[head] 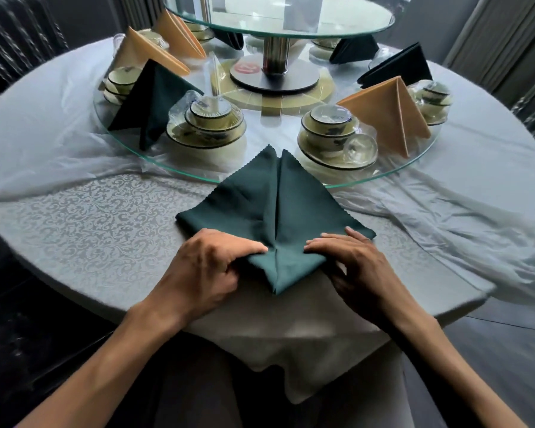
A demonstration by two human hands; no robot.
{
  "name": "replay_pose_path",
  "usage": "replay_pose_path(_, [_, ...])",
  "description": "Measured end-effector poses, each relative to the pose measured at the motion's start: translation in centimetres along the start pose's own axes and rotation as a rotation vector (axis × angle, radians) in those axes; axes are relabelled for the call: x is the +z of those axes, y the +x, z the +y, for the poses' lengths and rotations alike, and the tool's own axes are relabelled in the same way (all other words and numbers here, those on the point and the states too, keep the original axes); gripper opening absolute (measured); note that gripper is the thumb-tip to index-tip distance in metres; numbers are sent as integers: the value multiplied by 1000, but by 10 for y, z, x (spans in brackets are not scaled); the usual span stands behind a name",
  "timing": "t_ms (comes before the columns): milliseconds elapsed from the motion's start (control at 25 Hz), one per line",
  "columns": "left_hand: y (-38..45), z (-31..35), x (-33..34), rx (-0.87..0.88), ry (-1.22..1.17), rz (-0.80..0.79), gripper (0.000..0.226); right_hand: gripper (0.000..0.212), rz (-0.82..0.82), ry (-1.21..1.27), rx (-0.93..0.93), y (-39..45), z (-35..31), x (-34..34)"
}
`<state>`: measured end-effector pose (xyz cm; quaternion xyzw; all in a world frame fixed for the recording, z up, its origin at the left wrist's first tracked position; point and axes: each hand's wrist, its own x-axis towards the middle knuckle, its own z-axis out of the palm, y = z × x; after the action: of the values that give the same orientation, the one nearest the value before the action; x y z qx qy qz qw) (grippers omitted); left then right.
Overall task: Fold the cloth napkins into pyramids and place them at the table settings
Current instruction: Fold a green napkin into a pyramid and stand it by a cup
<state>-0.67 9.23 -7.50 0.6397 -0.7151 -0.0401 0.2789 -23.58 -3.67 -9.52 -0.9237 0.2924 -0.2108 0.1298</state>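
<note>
Green napkin (275, 208) under left hand (212, 267), right hand (349, 267)

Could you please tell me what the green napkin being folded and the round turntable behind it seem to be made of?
Green napkin: apparently woven cloth, matte, with zigzag-cut edges and soft creases. Turntable: clear glass, glossy; its edge shows green and the tablecloth is visible through it.
</note>
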Motion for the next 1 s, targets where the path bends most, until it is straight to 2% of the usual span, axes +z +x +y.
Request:
replay_pose_path(80, [0,18,-28,-89,-164,-18,39,31,-48,166,14,-1,-7,-31])
replay_pose_path(160, [5,42,-63,-112,-373,-74,25,15,-181,523,19,2,-25,-73])
replay_pose_path(240, [20,62,-100,-105,-622,-84,20,30,-243,844,40,9,-40,-115])
replay_pose_path(360, [60,51,-122,-211,-985,-186,22,29,-272,1020,80,29,-46,-147])
replay_pose_path(520, [103,-4,-70,-531,-1047,-407,25,26,-368,977,395,64,-15,-108])
replay_pose_path(640, [110,-38,-18,-683,-912,-535,32,23,-399,737,615,78,21,-53])
replay_pose_path(720, [113,-44,1,-693,-688,-446,32,15,-266,475,601,81,33,-28])
replay_pose_path(800, [115,-39,12,-537,-235,-223,30,18,-39,123,452,80,28,-14])
replay_pose_path(840, [112,-31,18,-389,34,-64,30,22,97,-67,329,79,20,-6])
replay_pose_path(880, [106,-23,24,-209,178,54,31,26,191,-182,199,77,11,1])
replay_pose_path(920, [100,-21,32,-47,210,83,36,33,197,-223,101,76,4,10])
replay_pose_path(1000, [87,-26,43,115,149,-35,48,67,-34,-207,94,71,-5,22])
